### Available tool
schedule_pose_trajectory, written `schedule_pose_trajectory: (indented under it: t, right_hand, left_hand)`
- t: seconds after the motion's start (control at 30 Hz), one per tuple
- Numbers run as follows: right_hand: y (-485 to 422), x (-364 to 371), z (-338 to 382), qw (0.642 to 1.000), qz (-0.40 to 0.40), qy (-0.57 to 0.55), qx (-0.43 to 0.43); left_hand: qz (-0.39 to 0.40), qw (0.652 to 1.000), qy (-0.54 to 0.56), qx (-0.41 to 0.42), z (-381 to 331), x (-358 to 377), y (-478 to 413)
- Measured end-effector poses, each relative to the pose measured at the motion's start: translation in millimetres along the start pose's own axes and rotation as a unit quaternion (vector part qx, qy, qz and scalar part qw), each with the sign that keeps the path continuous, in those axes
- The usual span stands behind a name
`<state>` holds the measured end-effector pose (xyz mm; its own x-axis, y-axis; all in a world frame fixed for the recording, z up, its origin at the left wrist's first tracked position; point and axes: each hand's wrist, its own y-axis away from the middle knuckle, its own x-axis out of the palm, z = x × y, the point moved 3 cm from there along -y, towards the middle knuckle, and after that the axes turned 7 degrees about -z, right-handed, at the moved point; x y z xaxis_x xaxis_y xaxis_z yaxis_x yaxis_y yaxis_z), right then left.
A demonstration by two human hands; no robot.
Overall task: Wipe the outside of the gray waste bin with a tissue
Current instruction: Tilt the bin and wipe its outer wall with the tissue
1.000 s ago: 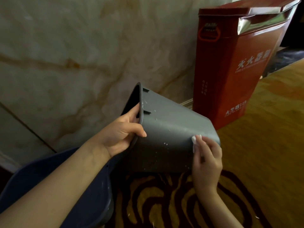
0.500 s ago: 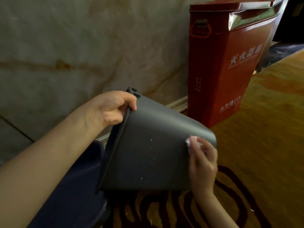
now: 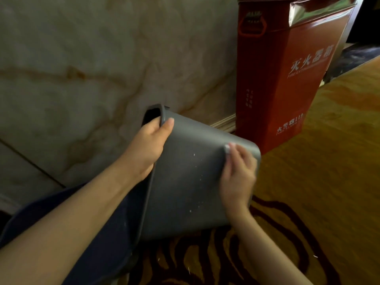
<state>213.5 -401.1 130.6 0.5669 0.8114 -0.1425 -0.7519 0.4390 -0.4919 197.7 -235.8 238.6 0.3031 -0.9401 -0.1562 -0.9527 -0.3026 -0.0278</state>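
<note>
The gray waste bin (image 3: 185, 182) is held tipped on its side above the carpet, its open mouth toward the wall and its base to the right. My left hand (image 3: 148, 147) grips the rim at the top, thumb on the outer wall. My right hand (image 3: 238, 175) presses a small white tissue (image 3: 227, 149) against the bin's side near the base; only a corner of the tissue shows past my fingertips. White specks dot the bin's wall.
A tall red fire-extinguisher box (image 3: 287, 68) stands against the marble wall (image 3: 92, 68) just right of the bin. A dark blue bin (image 3: 102, 233) lies under my left forearm. Patterned yellow and brown carpet (image 3: 318, 182) covers the floor.
The bin has been turned slightly in my left hand, whose grip shifted on the rim. My right hand with the tissue stays near the base corner, moved a little up the wall.
</note>
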Motion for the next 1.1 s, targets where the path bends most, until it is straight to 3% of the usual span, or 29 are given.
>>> schedule_pose_trajectory:
  t: [0.13, 0.23, 0.33, 0.53, 0.63, 0.77, 0.93, 1.1]
  right_hand:
    - [43.7, 29.5, 67.6, 0.971, 0.079, -0.058, -0.217]
    - [63.7, 38.5, 73.8, 0.951, 0.130, -0.019, -0.279]
    - [59.5, 33.9, 49.7, 0.947, 0.176, 0.029, -0.266]
    - [18.7, 8.3, -52.9, 0.979, 0.166, 0.121, -0.011]
    - [13.2, 4.3, -69.4, 0.971, 0.192, 0.136, 0.034]
    - [32.4, 15.4, -20.9, 0.964, 0.250, 0.081, -0.046]
    - [81.4, 29.0, 55.3, 0.919, 0.339, 0.026, -0.199]
    - [84.0, 20.4, 49.6, 0.926, 0.304, 0.034, -0.221]
  left_hand:
    - [0.003, 0.996, 0.091, -0.024, -6.1, 2.7, -12.6]
    - [0.025, 0.991, 0.119, -0.055, -3.1, -2.0, -16.0]
    - [0.036, 0.991, 0.121, -0.051, -3.4, -4.6, -20.6]
    - [0.044, 0.992, 0.105, -0.051, -2.9, -6.2, -29.5]
    - [0.030, 0.994, 0.097, -0.049, -4.0, -4.8, -35.5]
    - [0.007, 0.993, 0.107, -0.054, -4.0, -0.2, -44.5]
    - [-0.016, 0.995, 0.087, -0.054, -4.7, 2.7, -51.9]
    - [0.008, 0.995, 0.082, -0.057, -7.0, 6.3, -57.1]
